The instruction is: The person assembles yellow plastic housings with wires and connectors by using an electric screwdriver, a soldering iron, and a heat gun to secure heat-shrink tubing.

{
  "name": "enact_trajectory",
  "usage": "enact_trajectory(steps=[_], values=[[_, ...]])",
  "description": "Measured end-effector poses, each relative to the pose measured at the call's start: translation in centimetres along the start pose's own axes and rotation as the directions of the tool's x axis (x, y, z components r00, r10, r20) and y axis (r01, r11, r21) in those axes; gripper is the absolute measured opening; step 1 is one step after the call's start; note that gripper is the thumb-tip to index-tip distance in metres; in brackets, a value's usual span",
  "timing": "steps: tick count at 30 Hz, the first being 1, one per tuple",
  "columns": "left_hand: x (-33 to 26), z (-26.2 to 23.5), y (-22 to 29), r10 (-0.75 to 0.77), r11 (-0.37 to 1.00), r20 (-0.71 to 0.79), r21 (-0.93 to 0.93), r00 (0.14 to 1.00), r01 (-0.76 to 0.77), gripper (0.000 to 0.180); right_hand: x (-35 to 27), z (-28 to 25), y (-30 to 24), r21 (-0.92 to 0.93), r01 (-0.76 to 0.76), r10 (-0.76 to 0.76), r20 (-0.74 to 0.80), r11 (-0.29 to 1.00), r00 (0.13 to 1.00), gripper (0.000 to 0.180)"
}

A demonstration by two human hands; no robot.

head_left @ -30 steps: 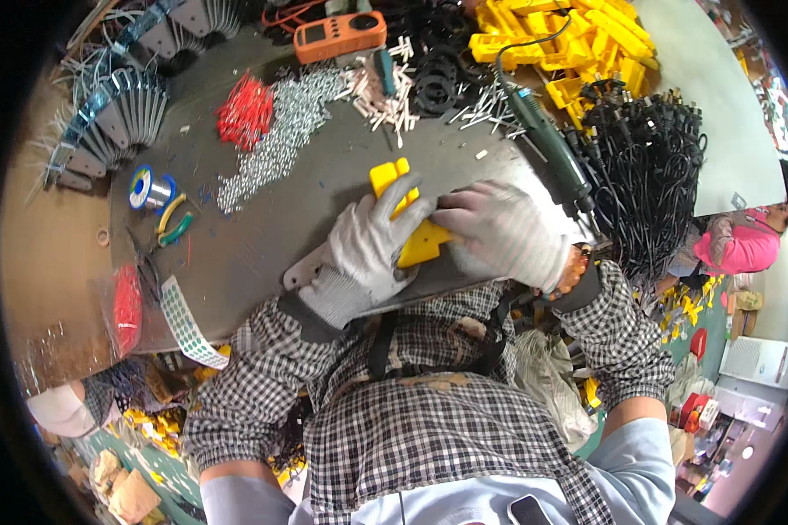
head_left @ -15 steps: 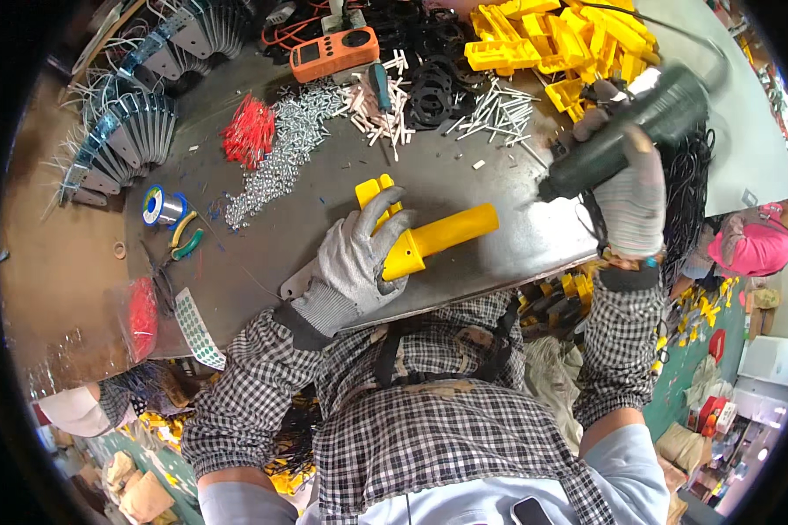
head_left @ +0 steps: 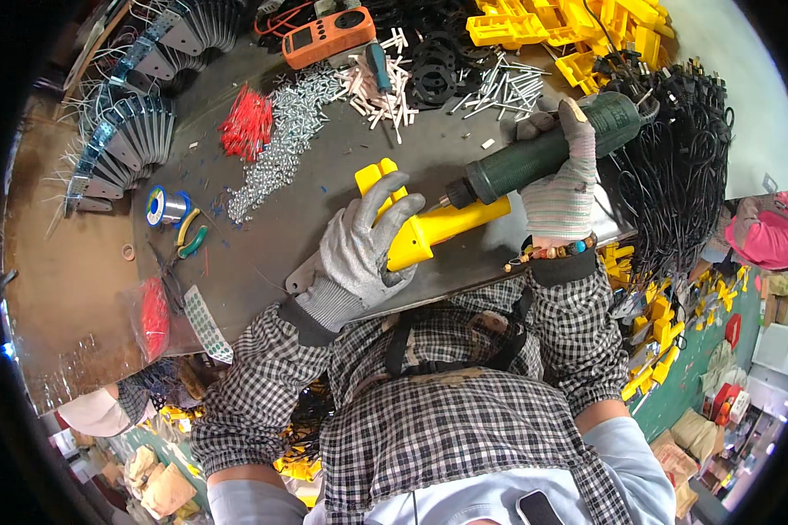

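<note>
In a grey glove, my left hand [head_left: 359, 249] is wrapped round a yellow plastic housing [head_left: 460, 222] with a tubular handle pointing right. A grey metal strip [head_left: 303, 275] sticks out of its left end, under my wrist. My right hand [head_left: 562, 188], in a pale striped glove with dark fingertips, grips a dark green electric screwdriver [head_left: 534, 159]. The screwdriver lies slanted above the handle, its bit directed down-left at the housing beside my left fingertips. Whether the bit touches a screw there I cannot tell.
Beyond my hands lie silver screws [head_left: 280, 144], red sleeves [head_left: 247, 122], white tubes [head_left: 508, 86], a small screwdriver [head_left: 378, 68] and an orange meter [head_left: 328, 38]. Yellow housings [head_left: 578, 35] and black cords [head_left: 674, 166] are heaped right. Solder wire [head_left: 168, 207] and pliers [head_left: 189, 236] lie left.
My right hand has brought the electric screwdriver left and down, from the right side to the yellow housing. My left hand keeps its hold, nearly in place.
</note>
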State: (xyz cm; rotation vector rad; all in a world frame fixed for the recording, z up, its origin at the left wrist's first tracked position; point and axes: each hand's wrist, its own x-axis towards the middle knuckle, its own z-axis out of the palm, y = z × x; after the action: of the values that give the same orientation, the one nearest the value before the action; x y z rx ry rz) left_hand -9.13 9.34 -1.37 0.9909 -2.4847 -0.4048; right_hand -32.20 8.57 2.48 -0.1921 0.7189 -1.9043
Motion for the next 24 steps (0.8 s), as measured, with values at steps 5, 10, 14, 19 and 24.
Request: enact_trajectory(steps=[5,10,14,19,24], values=[[0.2,-0.3,0.3,-0.032,0.999,0.017,-0.018,0.999,0.033,0.069,0.9,-0.8,0.4,0.001,-0.017,0.017,-0.002,1.0,1.0,0.024],[-0.1,-0.5,0.3,-0.025,1.0,-0.002,-0.004,1.0,0.025,0.069,1.3,-0.9,1.2,0.017,-0.033,0.035,-0.109,0.999,0.993,0.028],[-0.4,-0.7,0.2,-0.014,0.999,-0.016,-0.053,1.0,0.013,0.075,0.5,-0.5,0.8,0.095,-0.076,0.078,-0.019,0.993,0.997,0.025],[-0.7,-3.5,-4.2,-0.162,0.981,-0.159,-0.129,0.974,0.142,0.051,0.6,-0.7,1.0,0.141,0.0,0.003,-0.02,0.99,1.0,0.023],[-1.0,-6.4,-10.9,-0.3,0.891,-0.077,0.334,0.951,0.308,0.017,0.2,-0.2,1.0,0.18,-0.053,0.058,-0.02,0.982,0.998,0.023]])
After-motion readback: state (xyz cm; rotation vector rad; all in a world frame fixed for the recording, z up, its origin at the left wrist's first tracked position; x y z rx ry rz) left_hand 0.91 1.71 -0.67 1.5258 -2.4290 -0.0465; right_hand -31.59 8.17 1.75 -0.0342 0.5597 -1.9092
